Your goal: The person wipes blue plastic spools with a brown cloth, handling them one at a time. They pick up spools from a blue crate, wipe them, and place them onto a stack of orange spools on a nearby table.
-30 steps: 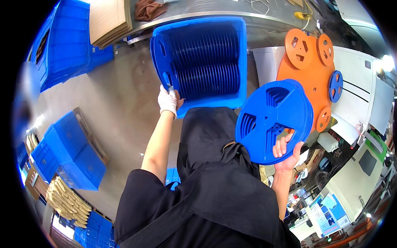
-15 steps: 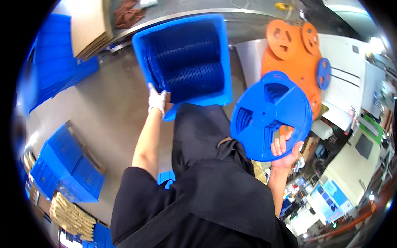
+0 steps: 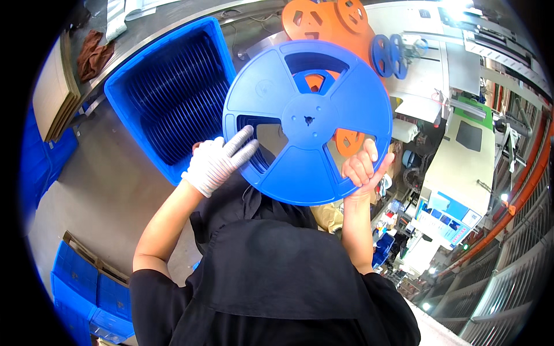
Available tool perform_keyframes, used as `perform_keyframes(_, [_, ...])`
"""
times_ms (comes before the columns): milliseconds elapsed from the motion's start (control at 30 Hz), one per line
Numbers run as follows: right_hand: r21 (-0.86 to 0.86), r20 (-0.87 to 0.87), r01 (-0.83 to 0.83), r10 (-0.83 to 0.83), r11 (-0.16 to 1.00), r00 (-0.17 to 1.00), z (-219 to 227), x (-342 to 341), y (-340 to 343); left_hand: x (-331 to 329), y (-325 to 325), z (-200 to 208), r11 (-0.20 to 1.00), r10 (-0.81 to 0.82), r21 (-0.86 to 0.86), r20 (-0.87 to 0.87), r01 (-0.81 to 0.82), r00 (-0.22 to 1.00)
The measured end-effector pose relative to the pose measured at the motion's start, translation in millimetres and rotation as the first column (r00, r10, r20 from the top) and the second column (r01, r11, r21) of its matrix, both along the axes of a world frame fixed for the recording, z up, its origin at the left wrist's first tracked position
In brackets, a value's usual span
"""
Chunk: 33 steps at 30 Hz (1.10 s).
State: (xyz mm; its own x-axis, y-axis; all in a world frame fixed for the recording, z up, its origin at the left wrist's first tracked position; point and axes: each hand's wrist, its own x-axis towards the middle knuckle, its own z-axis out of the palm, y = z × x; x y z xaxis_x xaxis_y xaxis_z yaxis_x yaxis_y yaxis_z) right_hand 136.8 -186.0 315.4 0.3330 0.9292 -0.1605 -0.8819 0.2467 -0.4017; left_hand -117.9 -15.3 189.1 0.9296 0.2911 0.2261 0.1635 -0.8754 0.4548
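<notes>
A stack of large blue plastic reels (image 3: 310, 120) is held up in front of me, its round front face turned toward me. Bare fingers of my right hand (image 3: 360, 170) reach through a cut-out and wrap round the lower right rim. On the left side, my white-gloved left hand (image 3: 216, 161) has two fingers hooked over the rim into another cut-out; its thumb is hidden. The edges of several reels show through the openings. Just beyond the left hand stands a blue bin (image 3: 118, 95), packed with rows of dark blue discs standing on edge.
An orange rack (image 3: 332, 17) with orange discs and smaller blue reels (image 3: 389, 56) stands behind the held stack. A metal bench (image 3: 161, 26) runs along the back, with a brown cloth (image 3: 94, 55) on it. Cardboard sheets (image 3: 55, 92) lean at left. Blue crates (image 3: 86, 288) stand lower left.
My left hand has left the bin and come to the left rim of the reels. The right hand has brought the stack left and toward the middle. The view has swung right.
</notes>
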Motion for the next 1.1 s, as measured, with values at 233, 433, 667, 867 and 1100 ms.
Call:
perform_keyframes(233, [0.018,0.052,-0.081,0.08,0.997,0.995,-6,7,-2,-5,-5,-3,0.999,0.02,0.04,0.029,-0.022,0.999])
perform_keyframes(433, [-0.376,0.359,0.185,-0.041,0.908,0.933,-3,5,3,-33,-11,-24,0.599,0.23,-0.786,0.347,0.149,0.909])
perform_keyframes(667, [-0.497,0.513,0.156,0.144,0.853,0.846,-17,-5,2,-85,-28,-36,-0.562,0.523,-0.787,-0.099,0.255,0.846])
perform_keyframes(867, [-0.519,0.409,0.114,0.129,0.847,0.903,-22,-10,5,-107,-35,-49,-0.591,0.571,-0.751,-0.131,0.295,0.811])
perform_keyframes(1100, [-0.519,0.392,0.079,0.155,0.851,0.907,-27,-16,16,-113,-42,-59,-0.593,0.602,-0.737,-0.138,0.324,0.787])
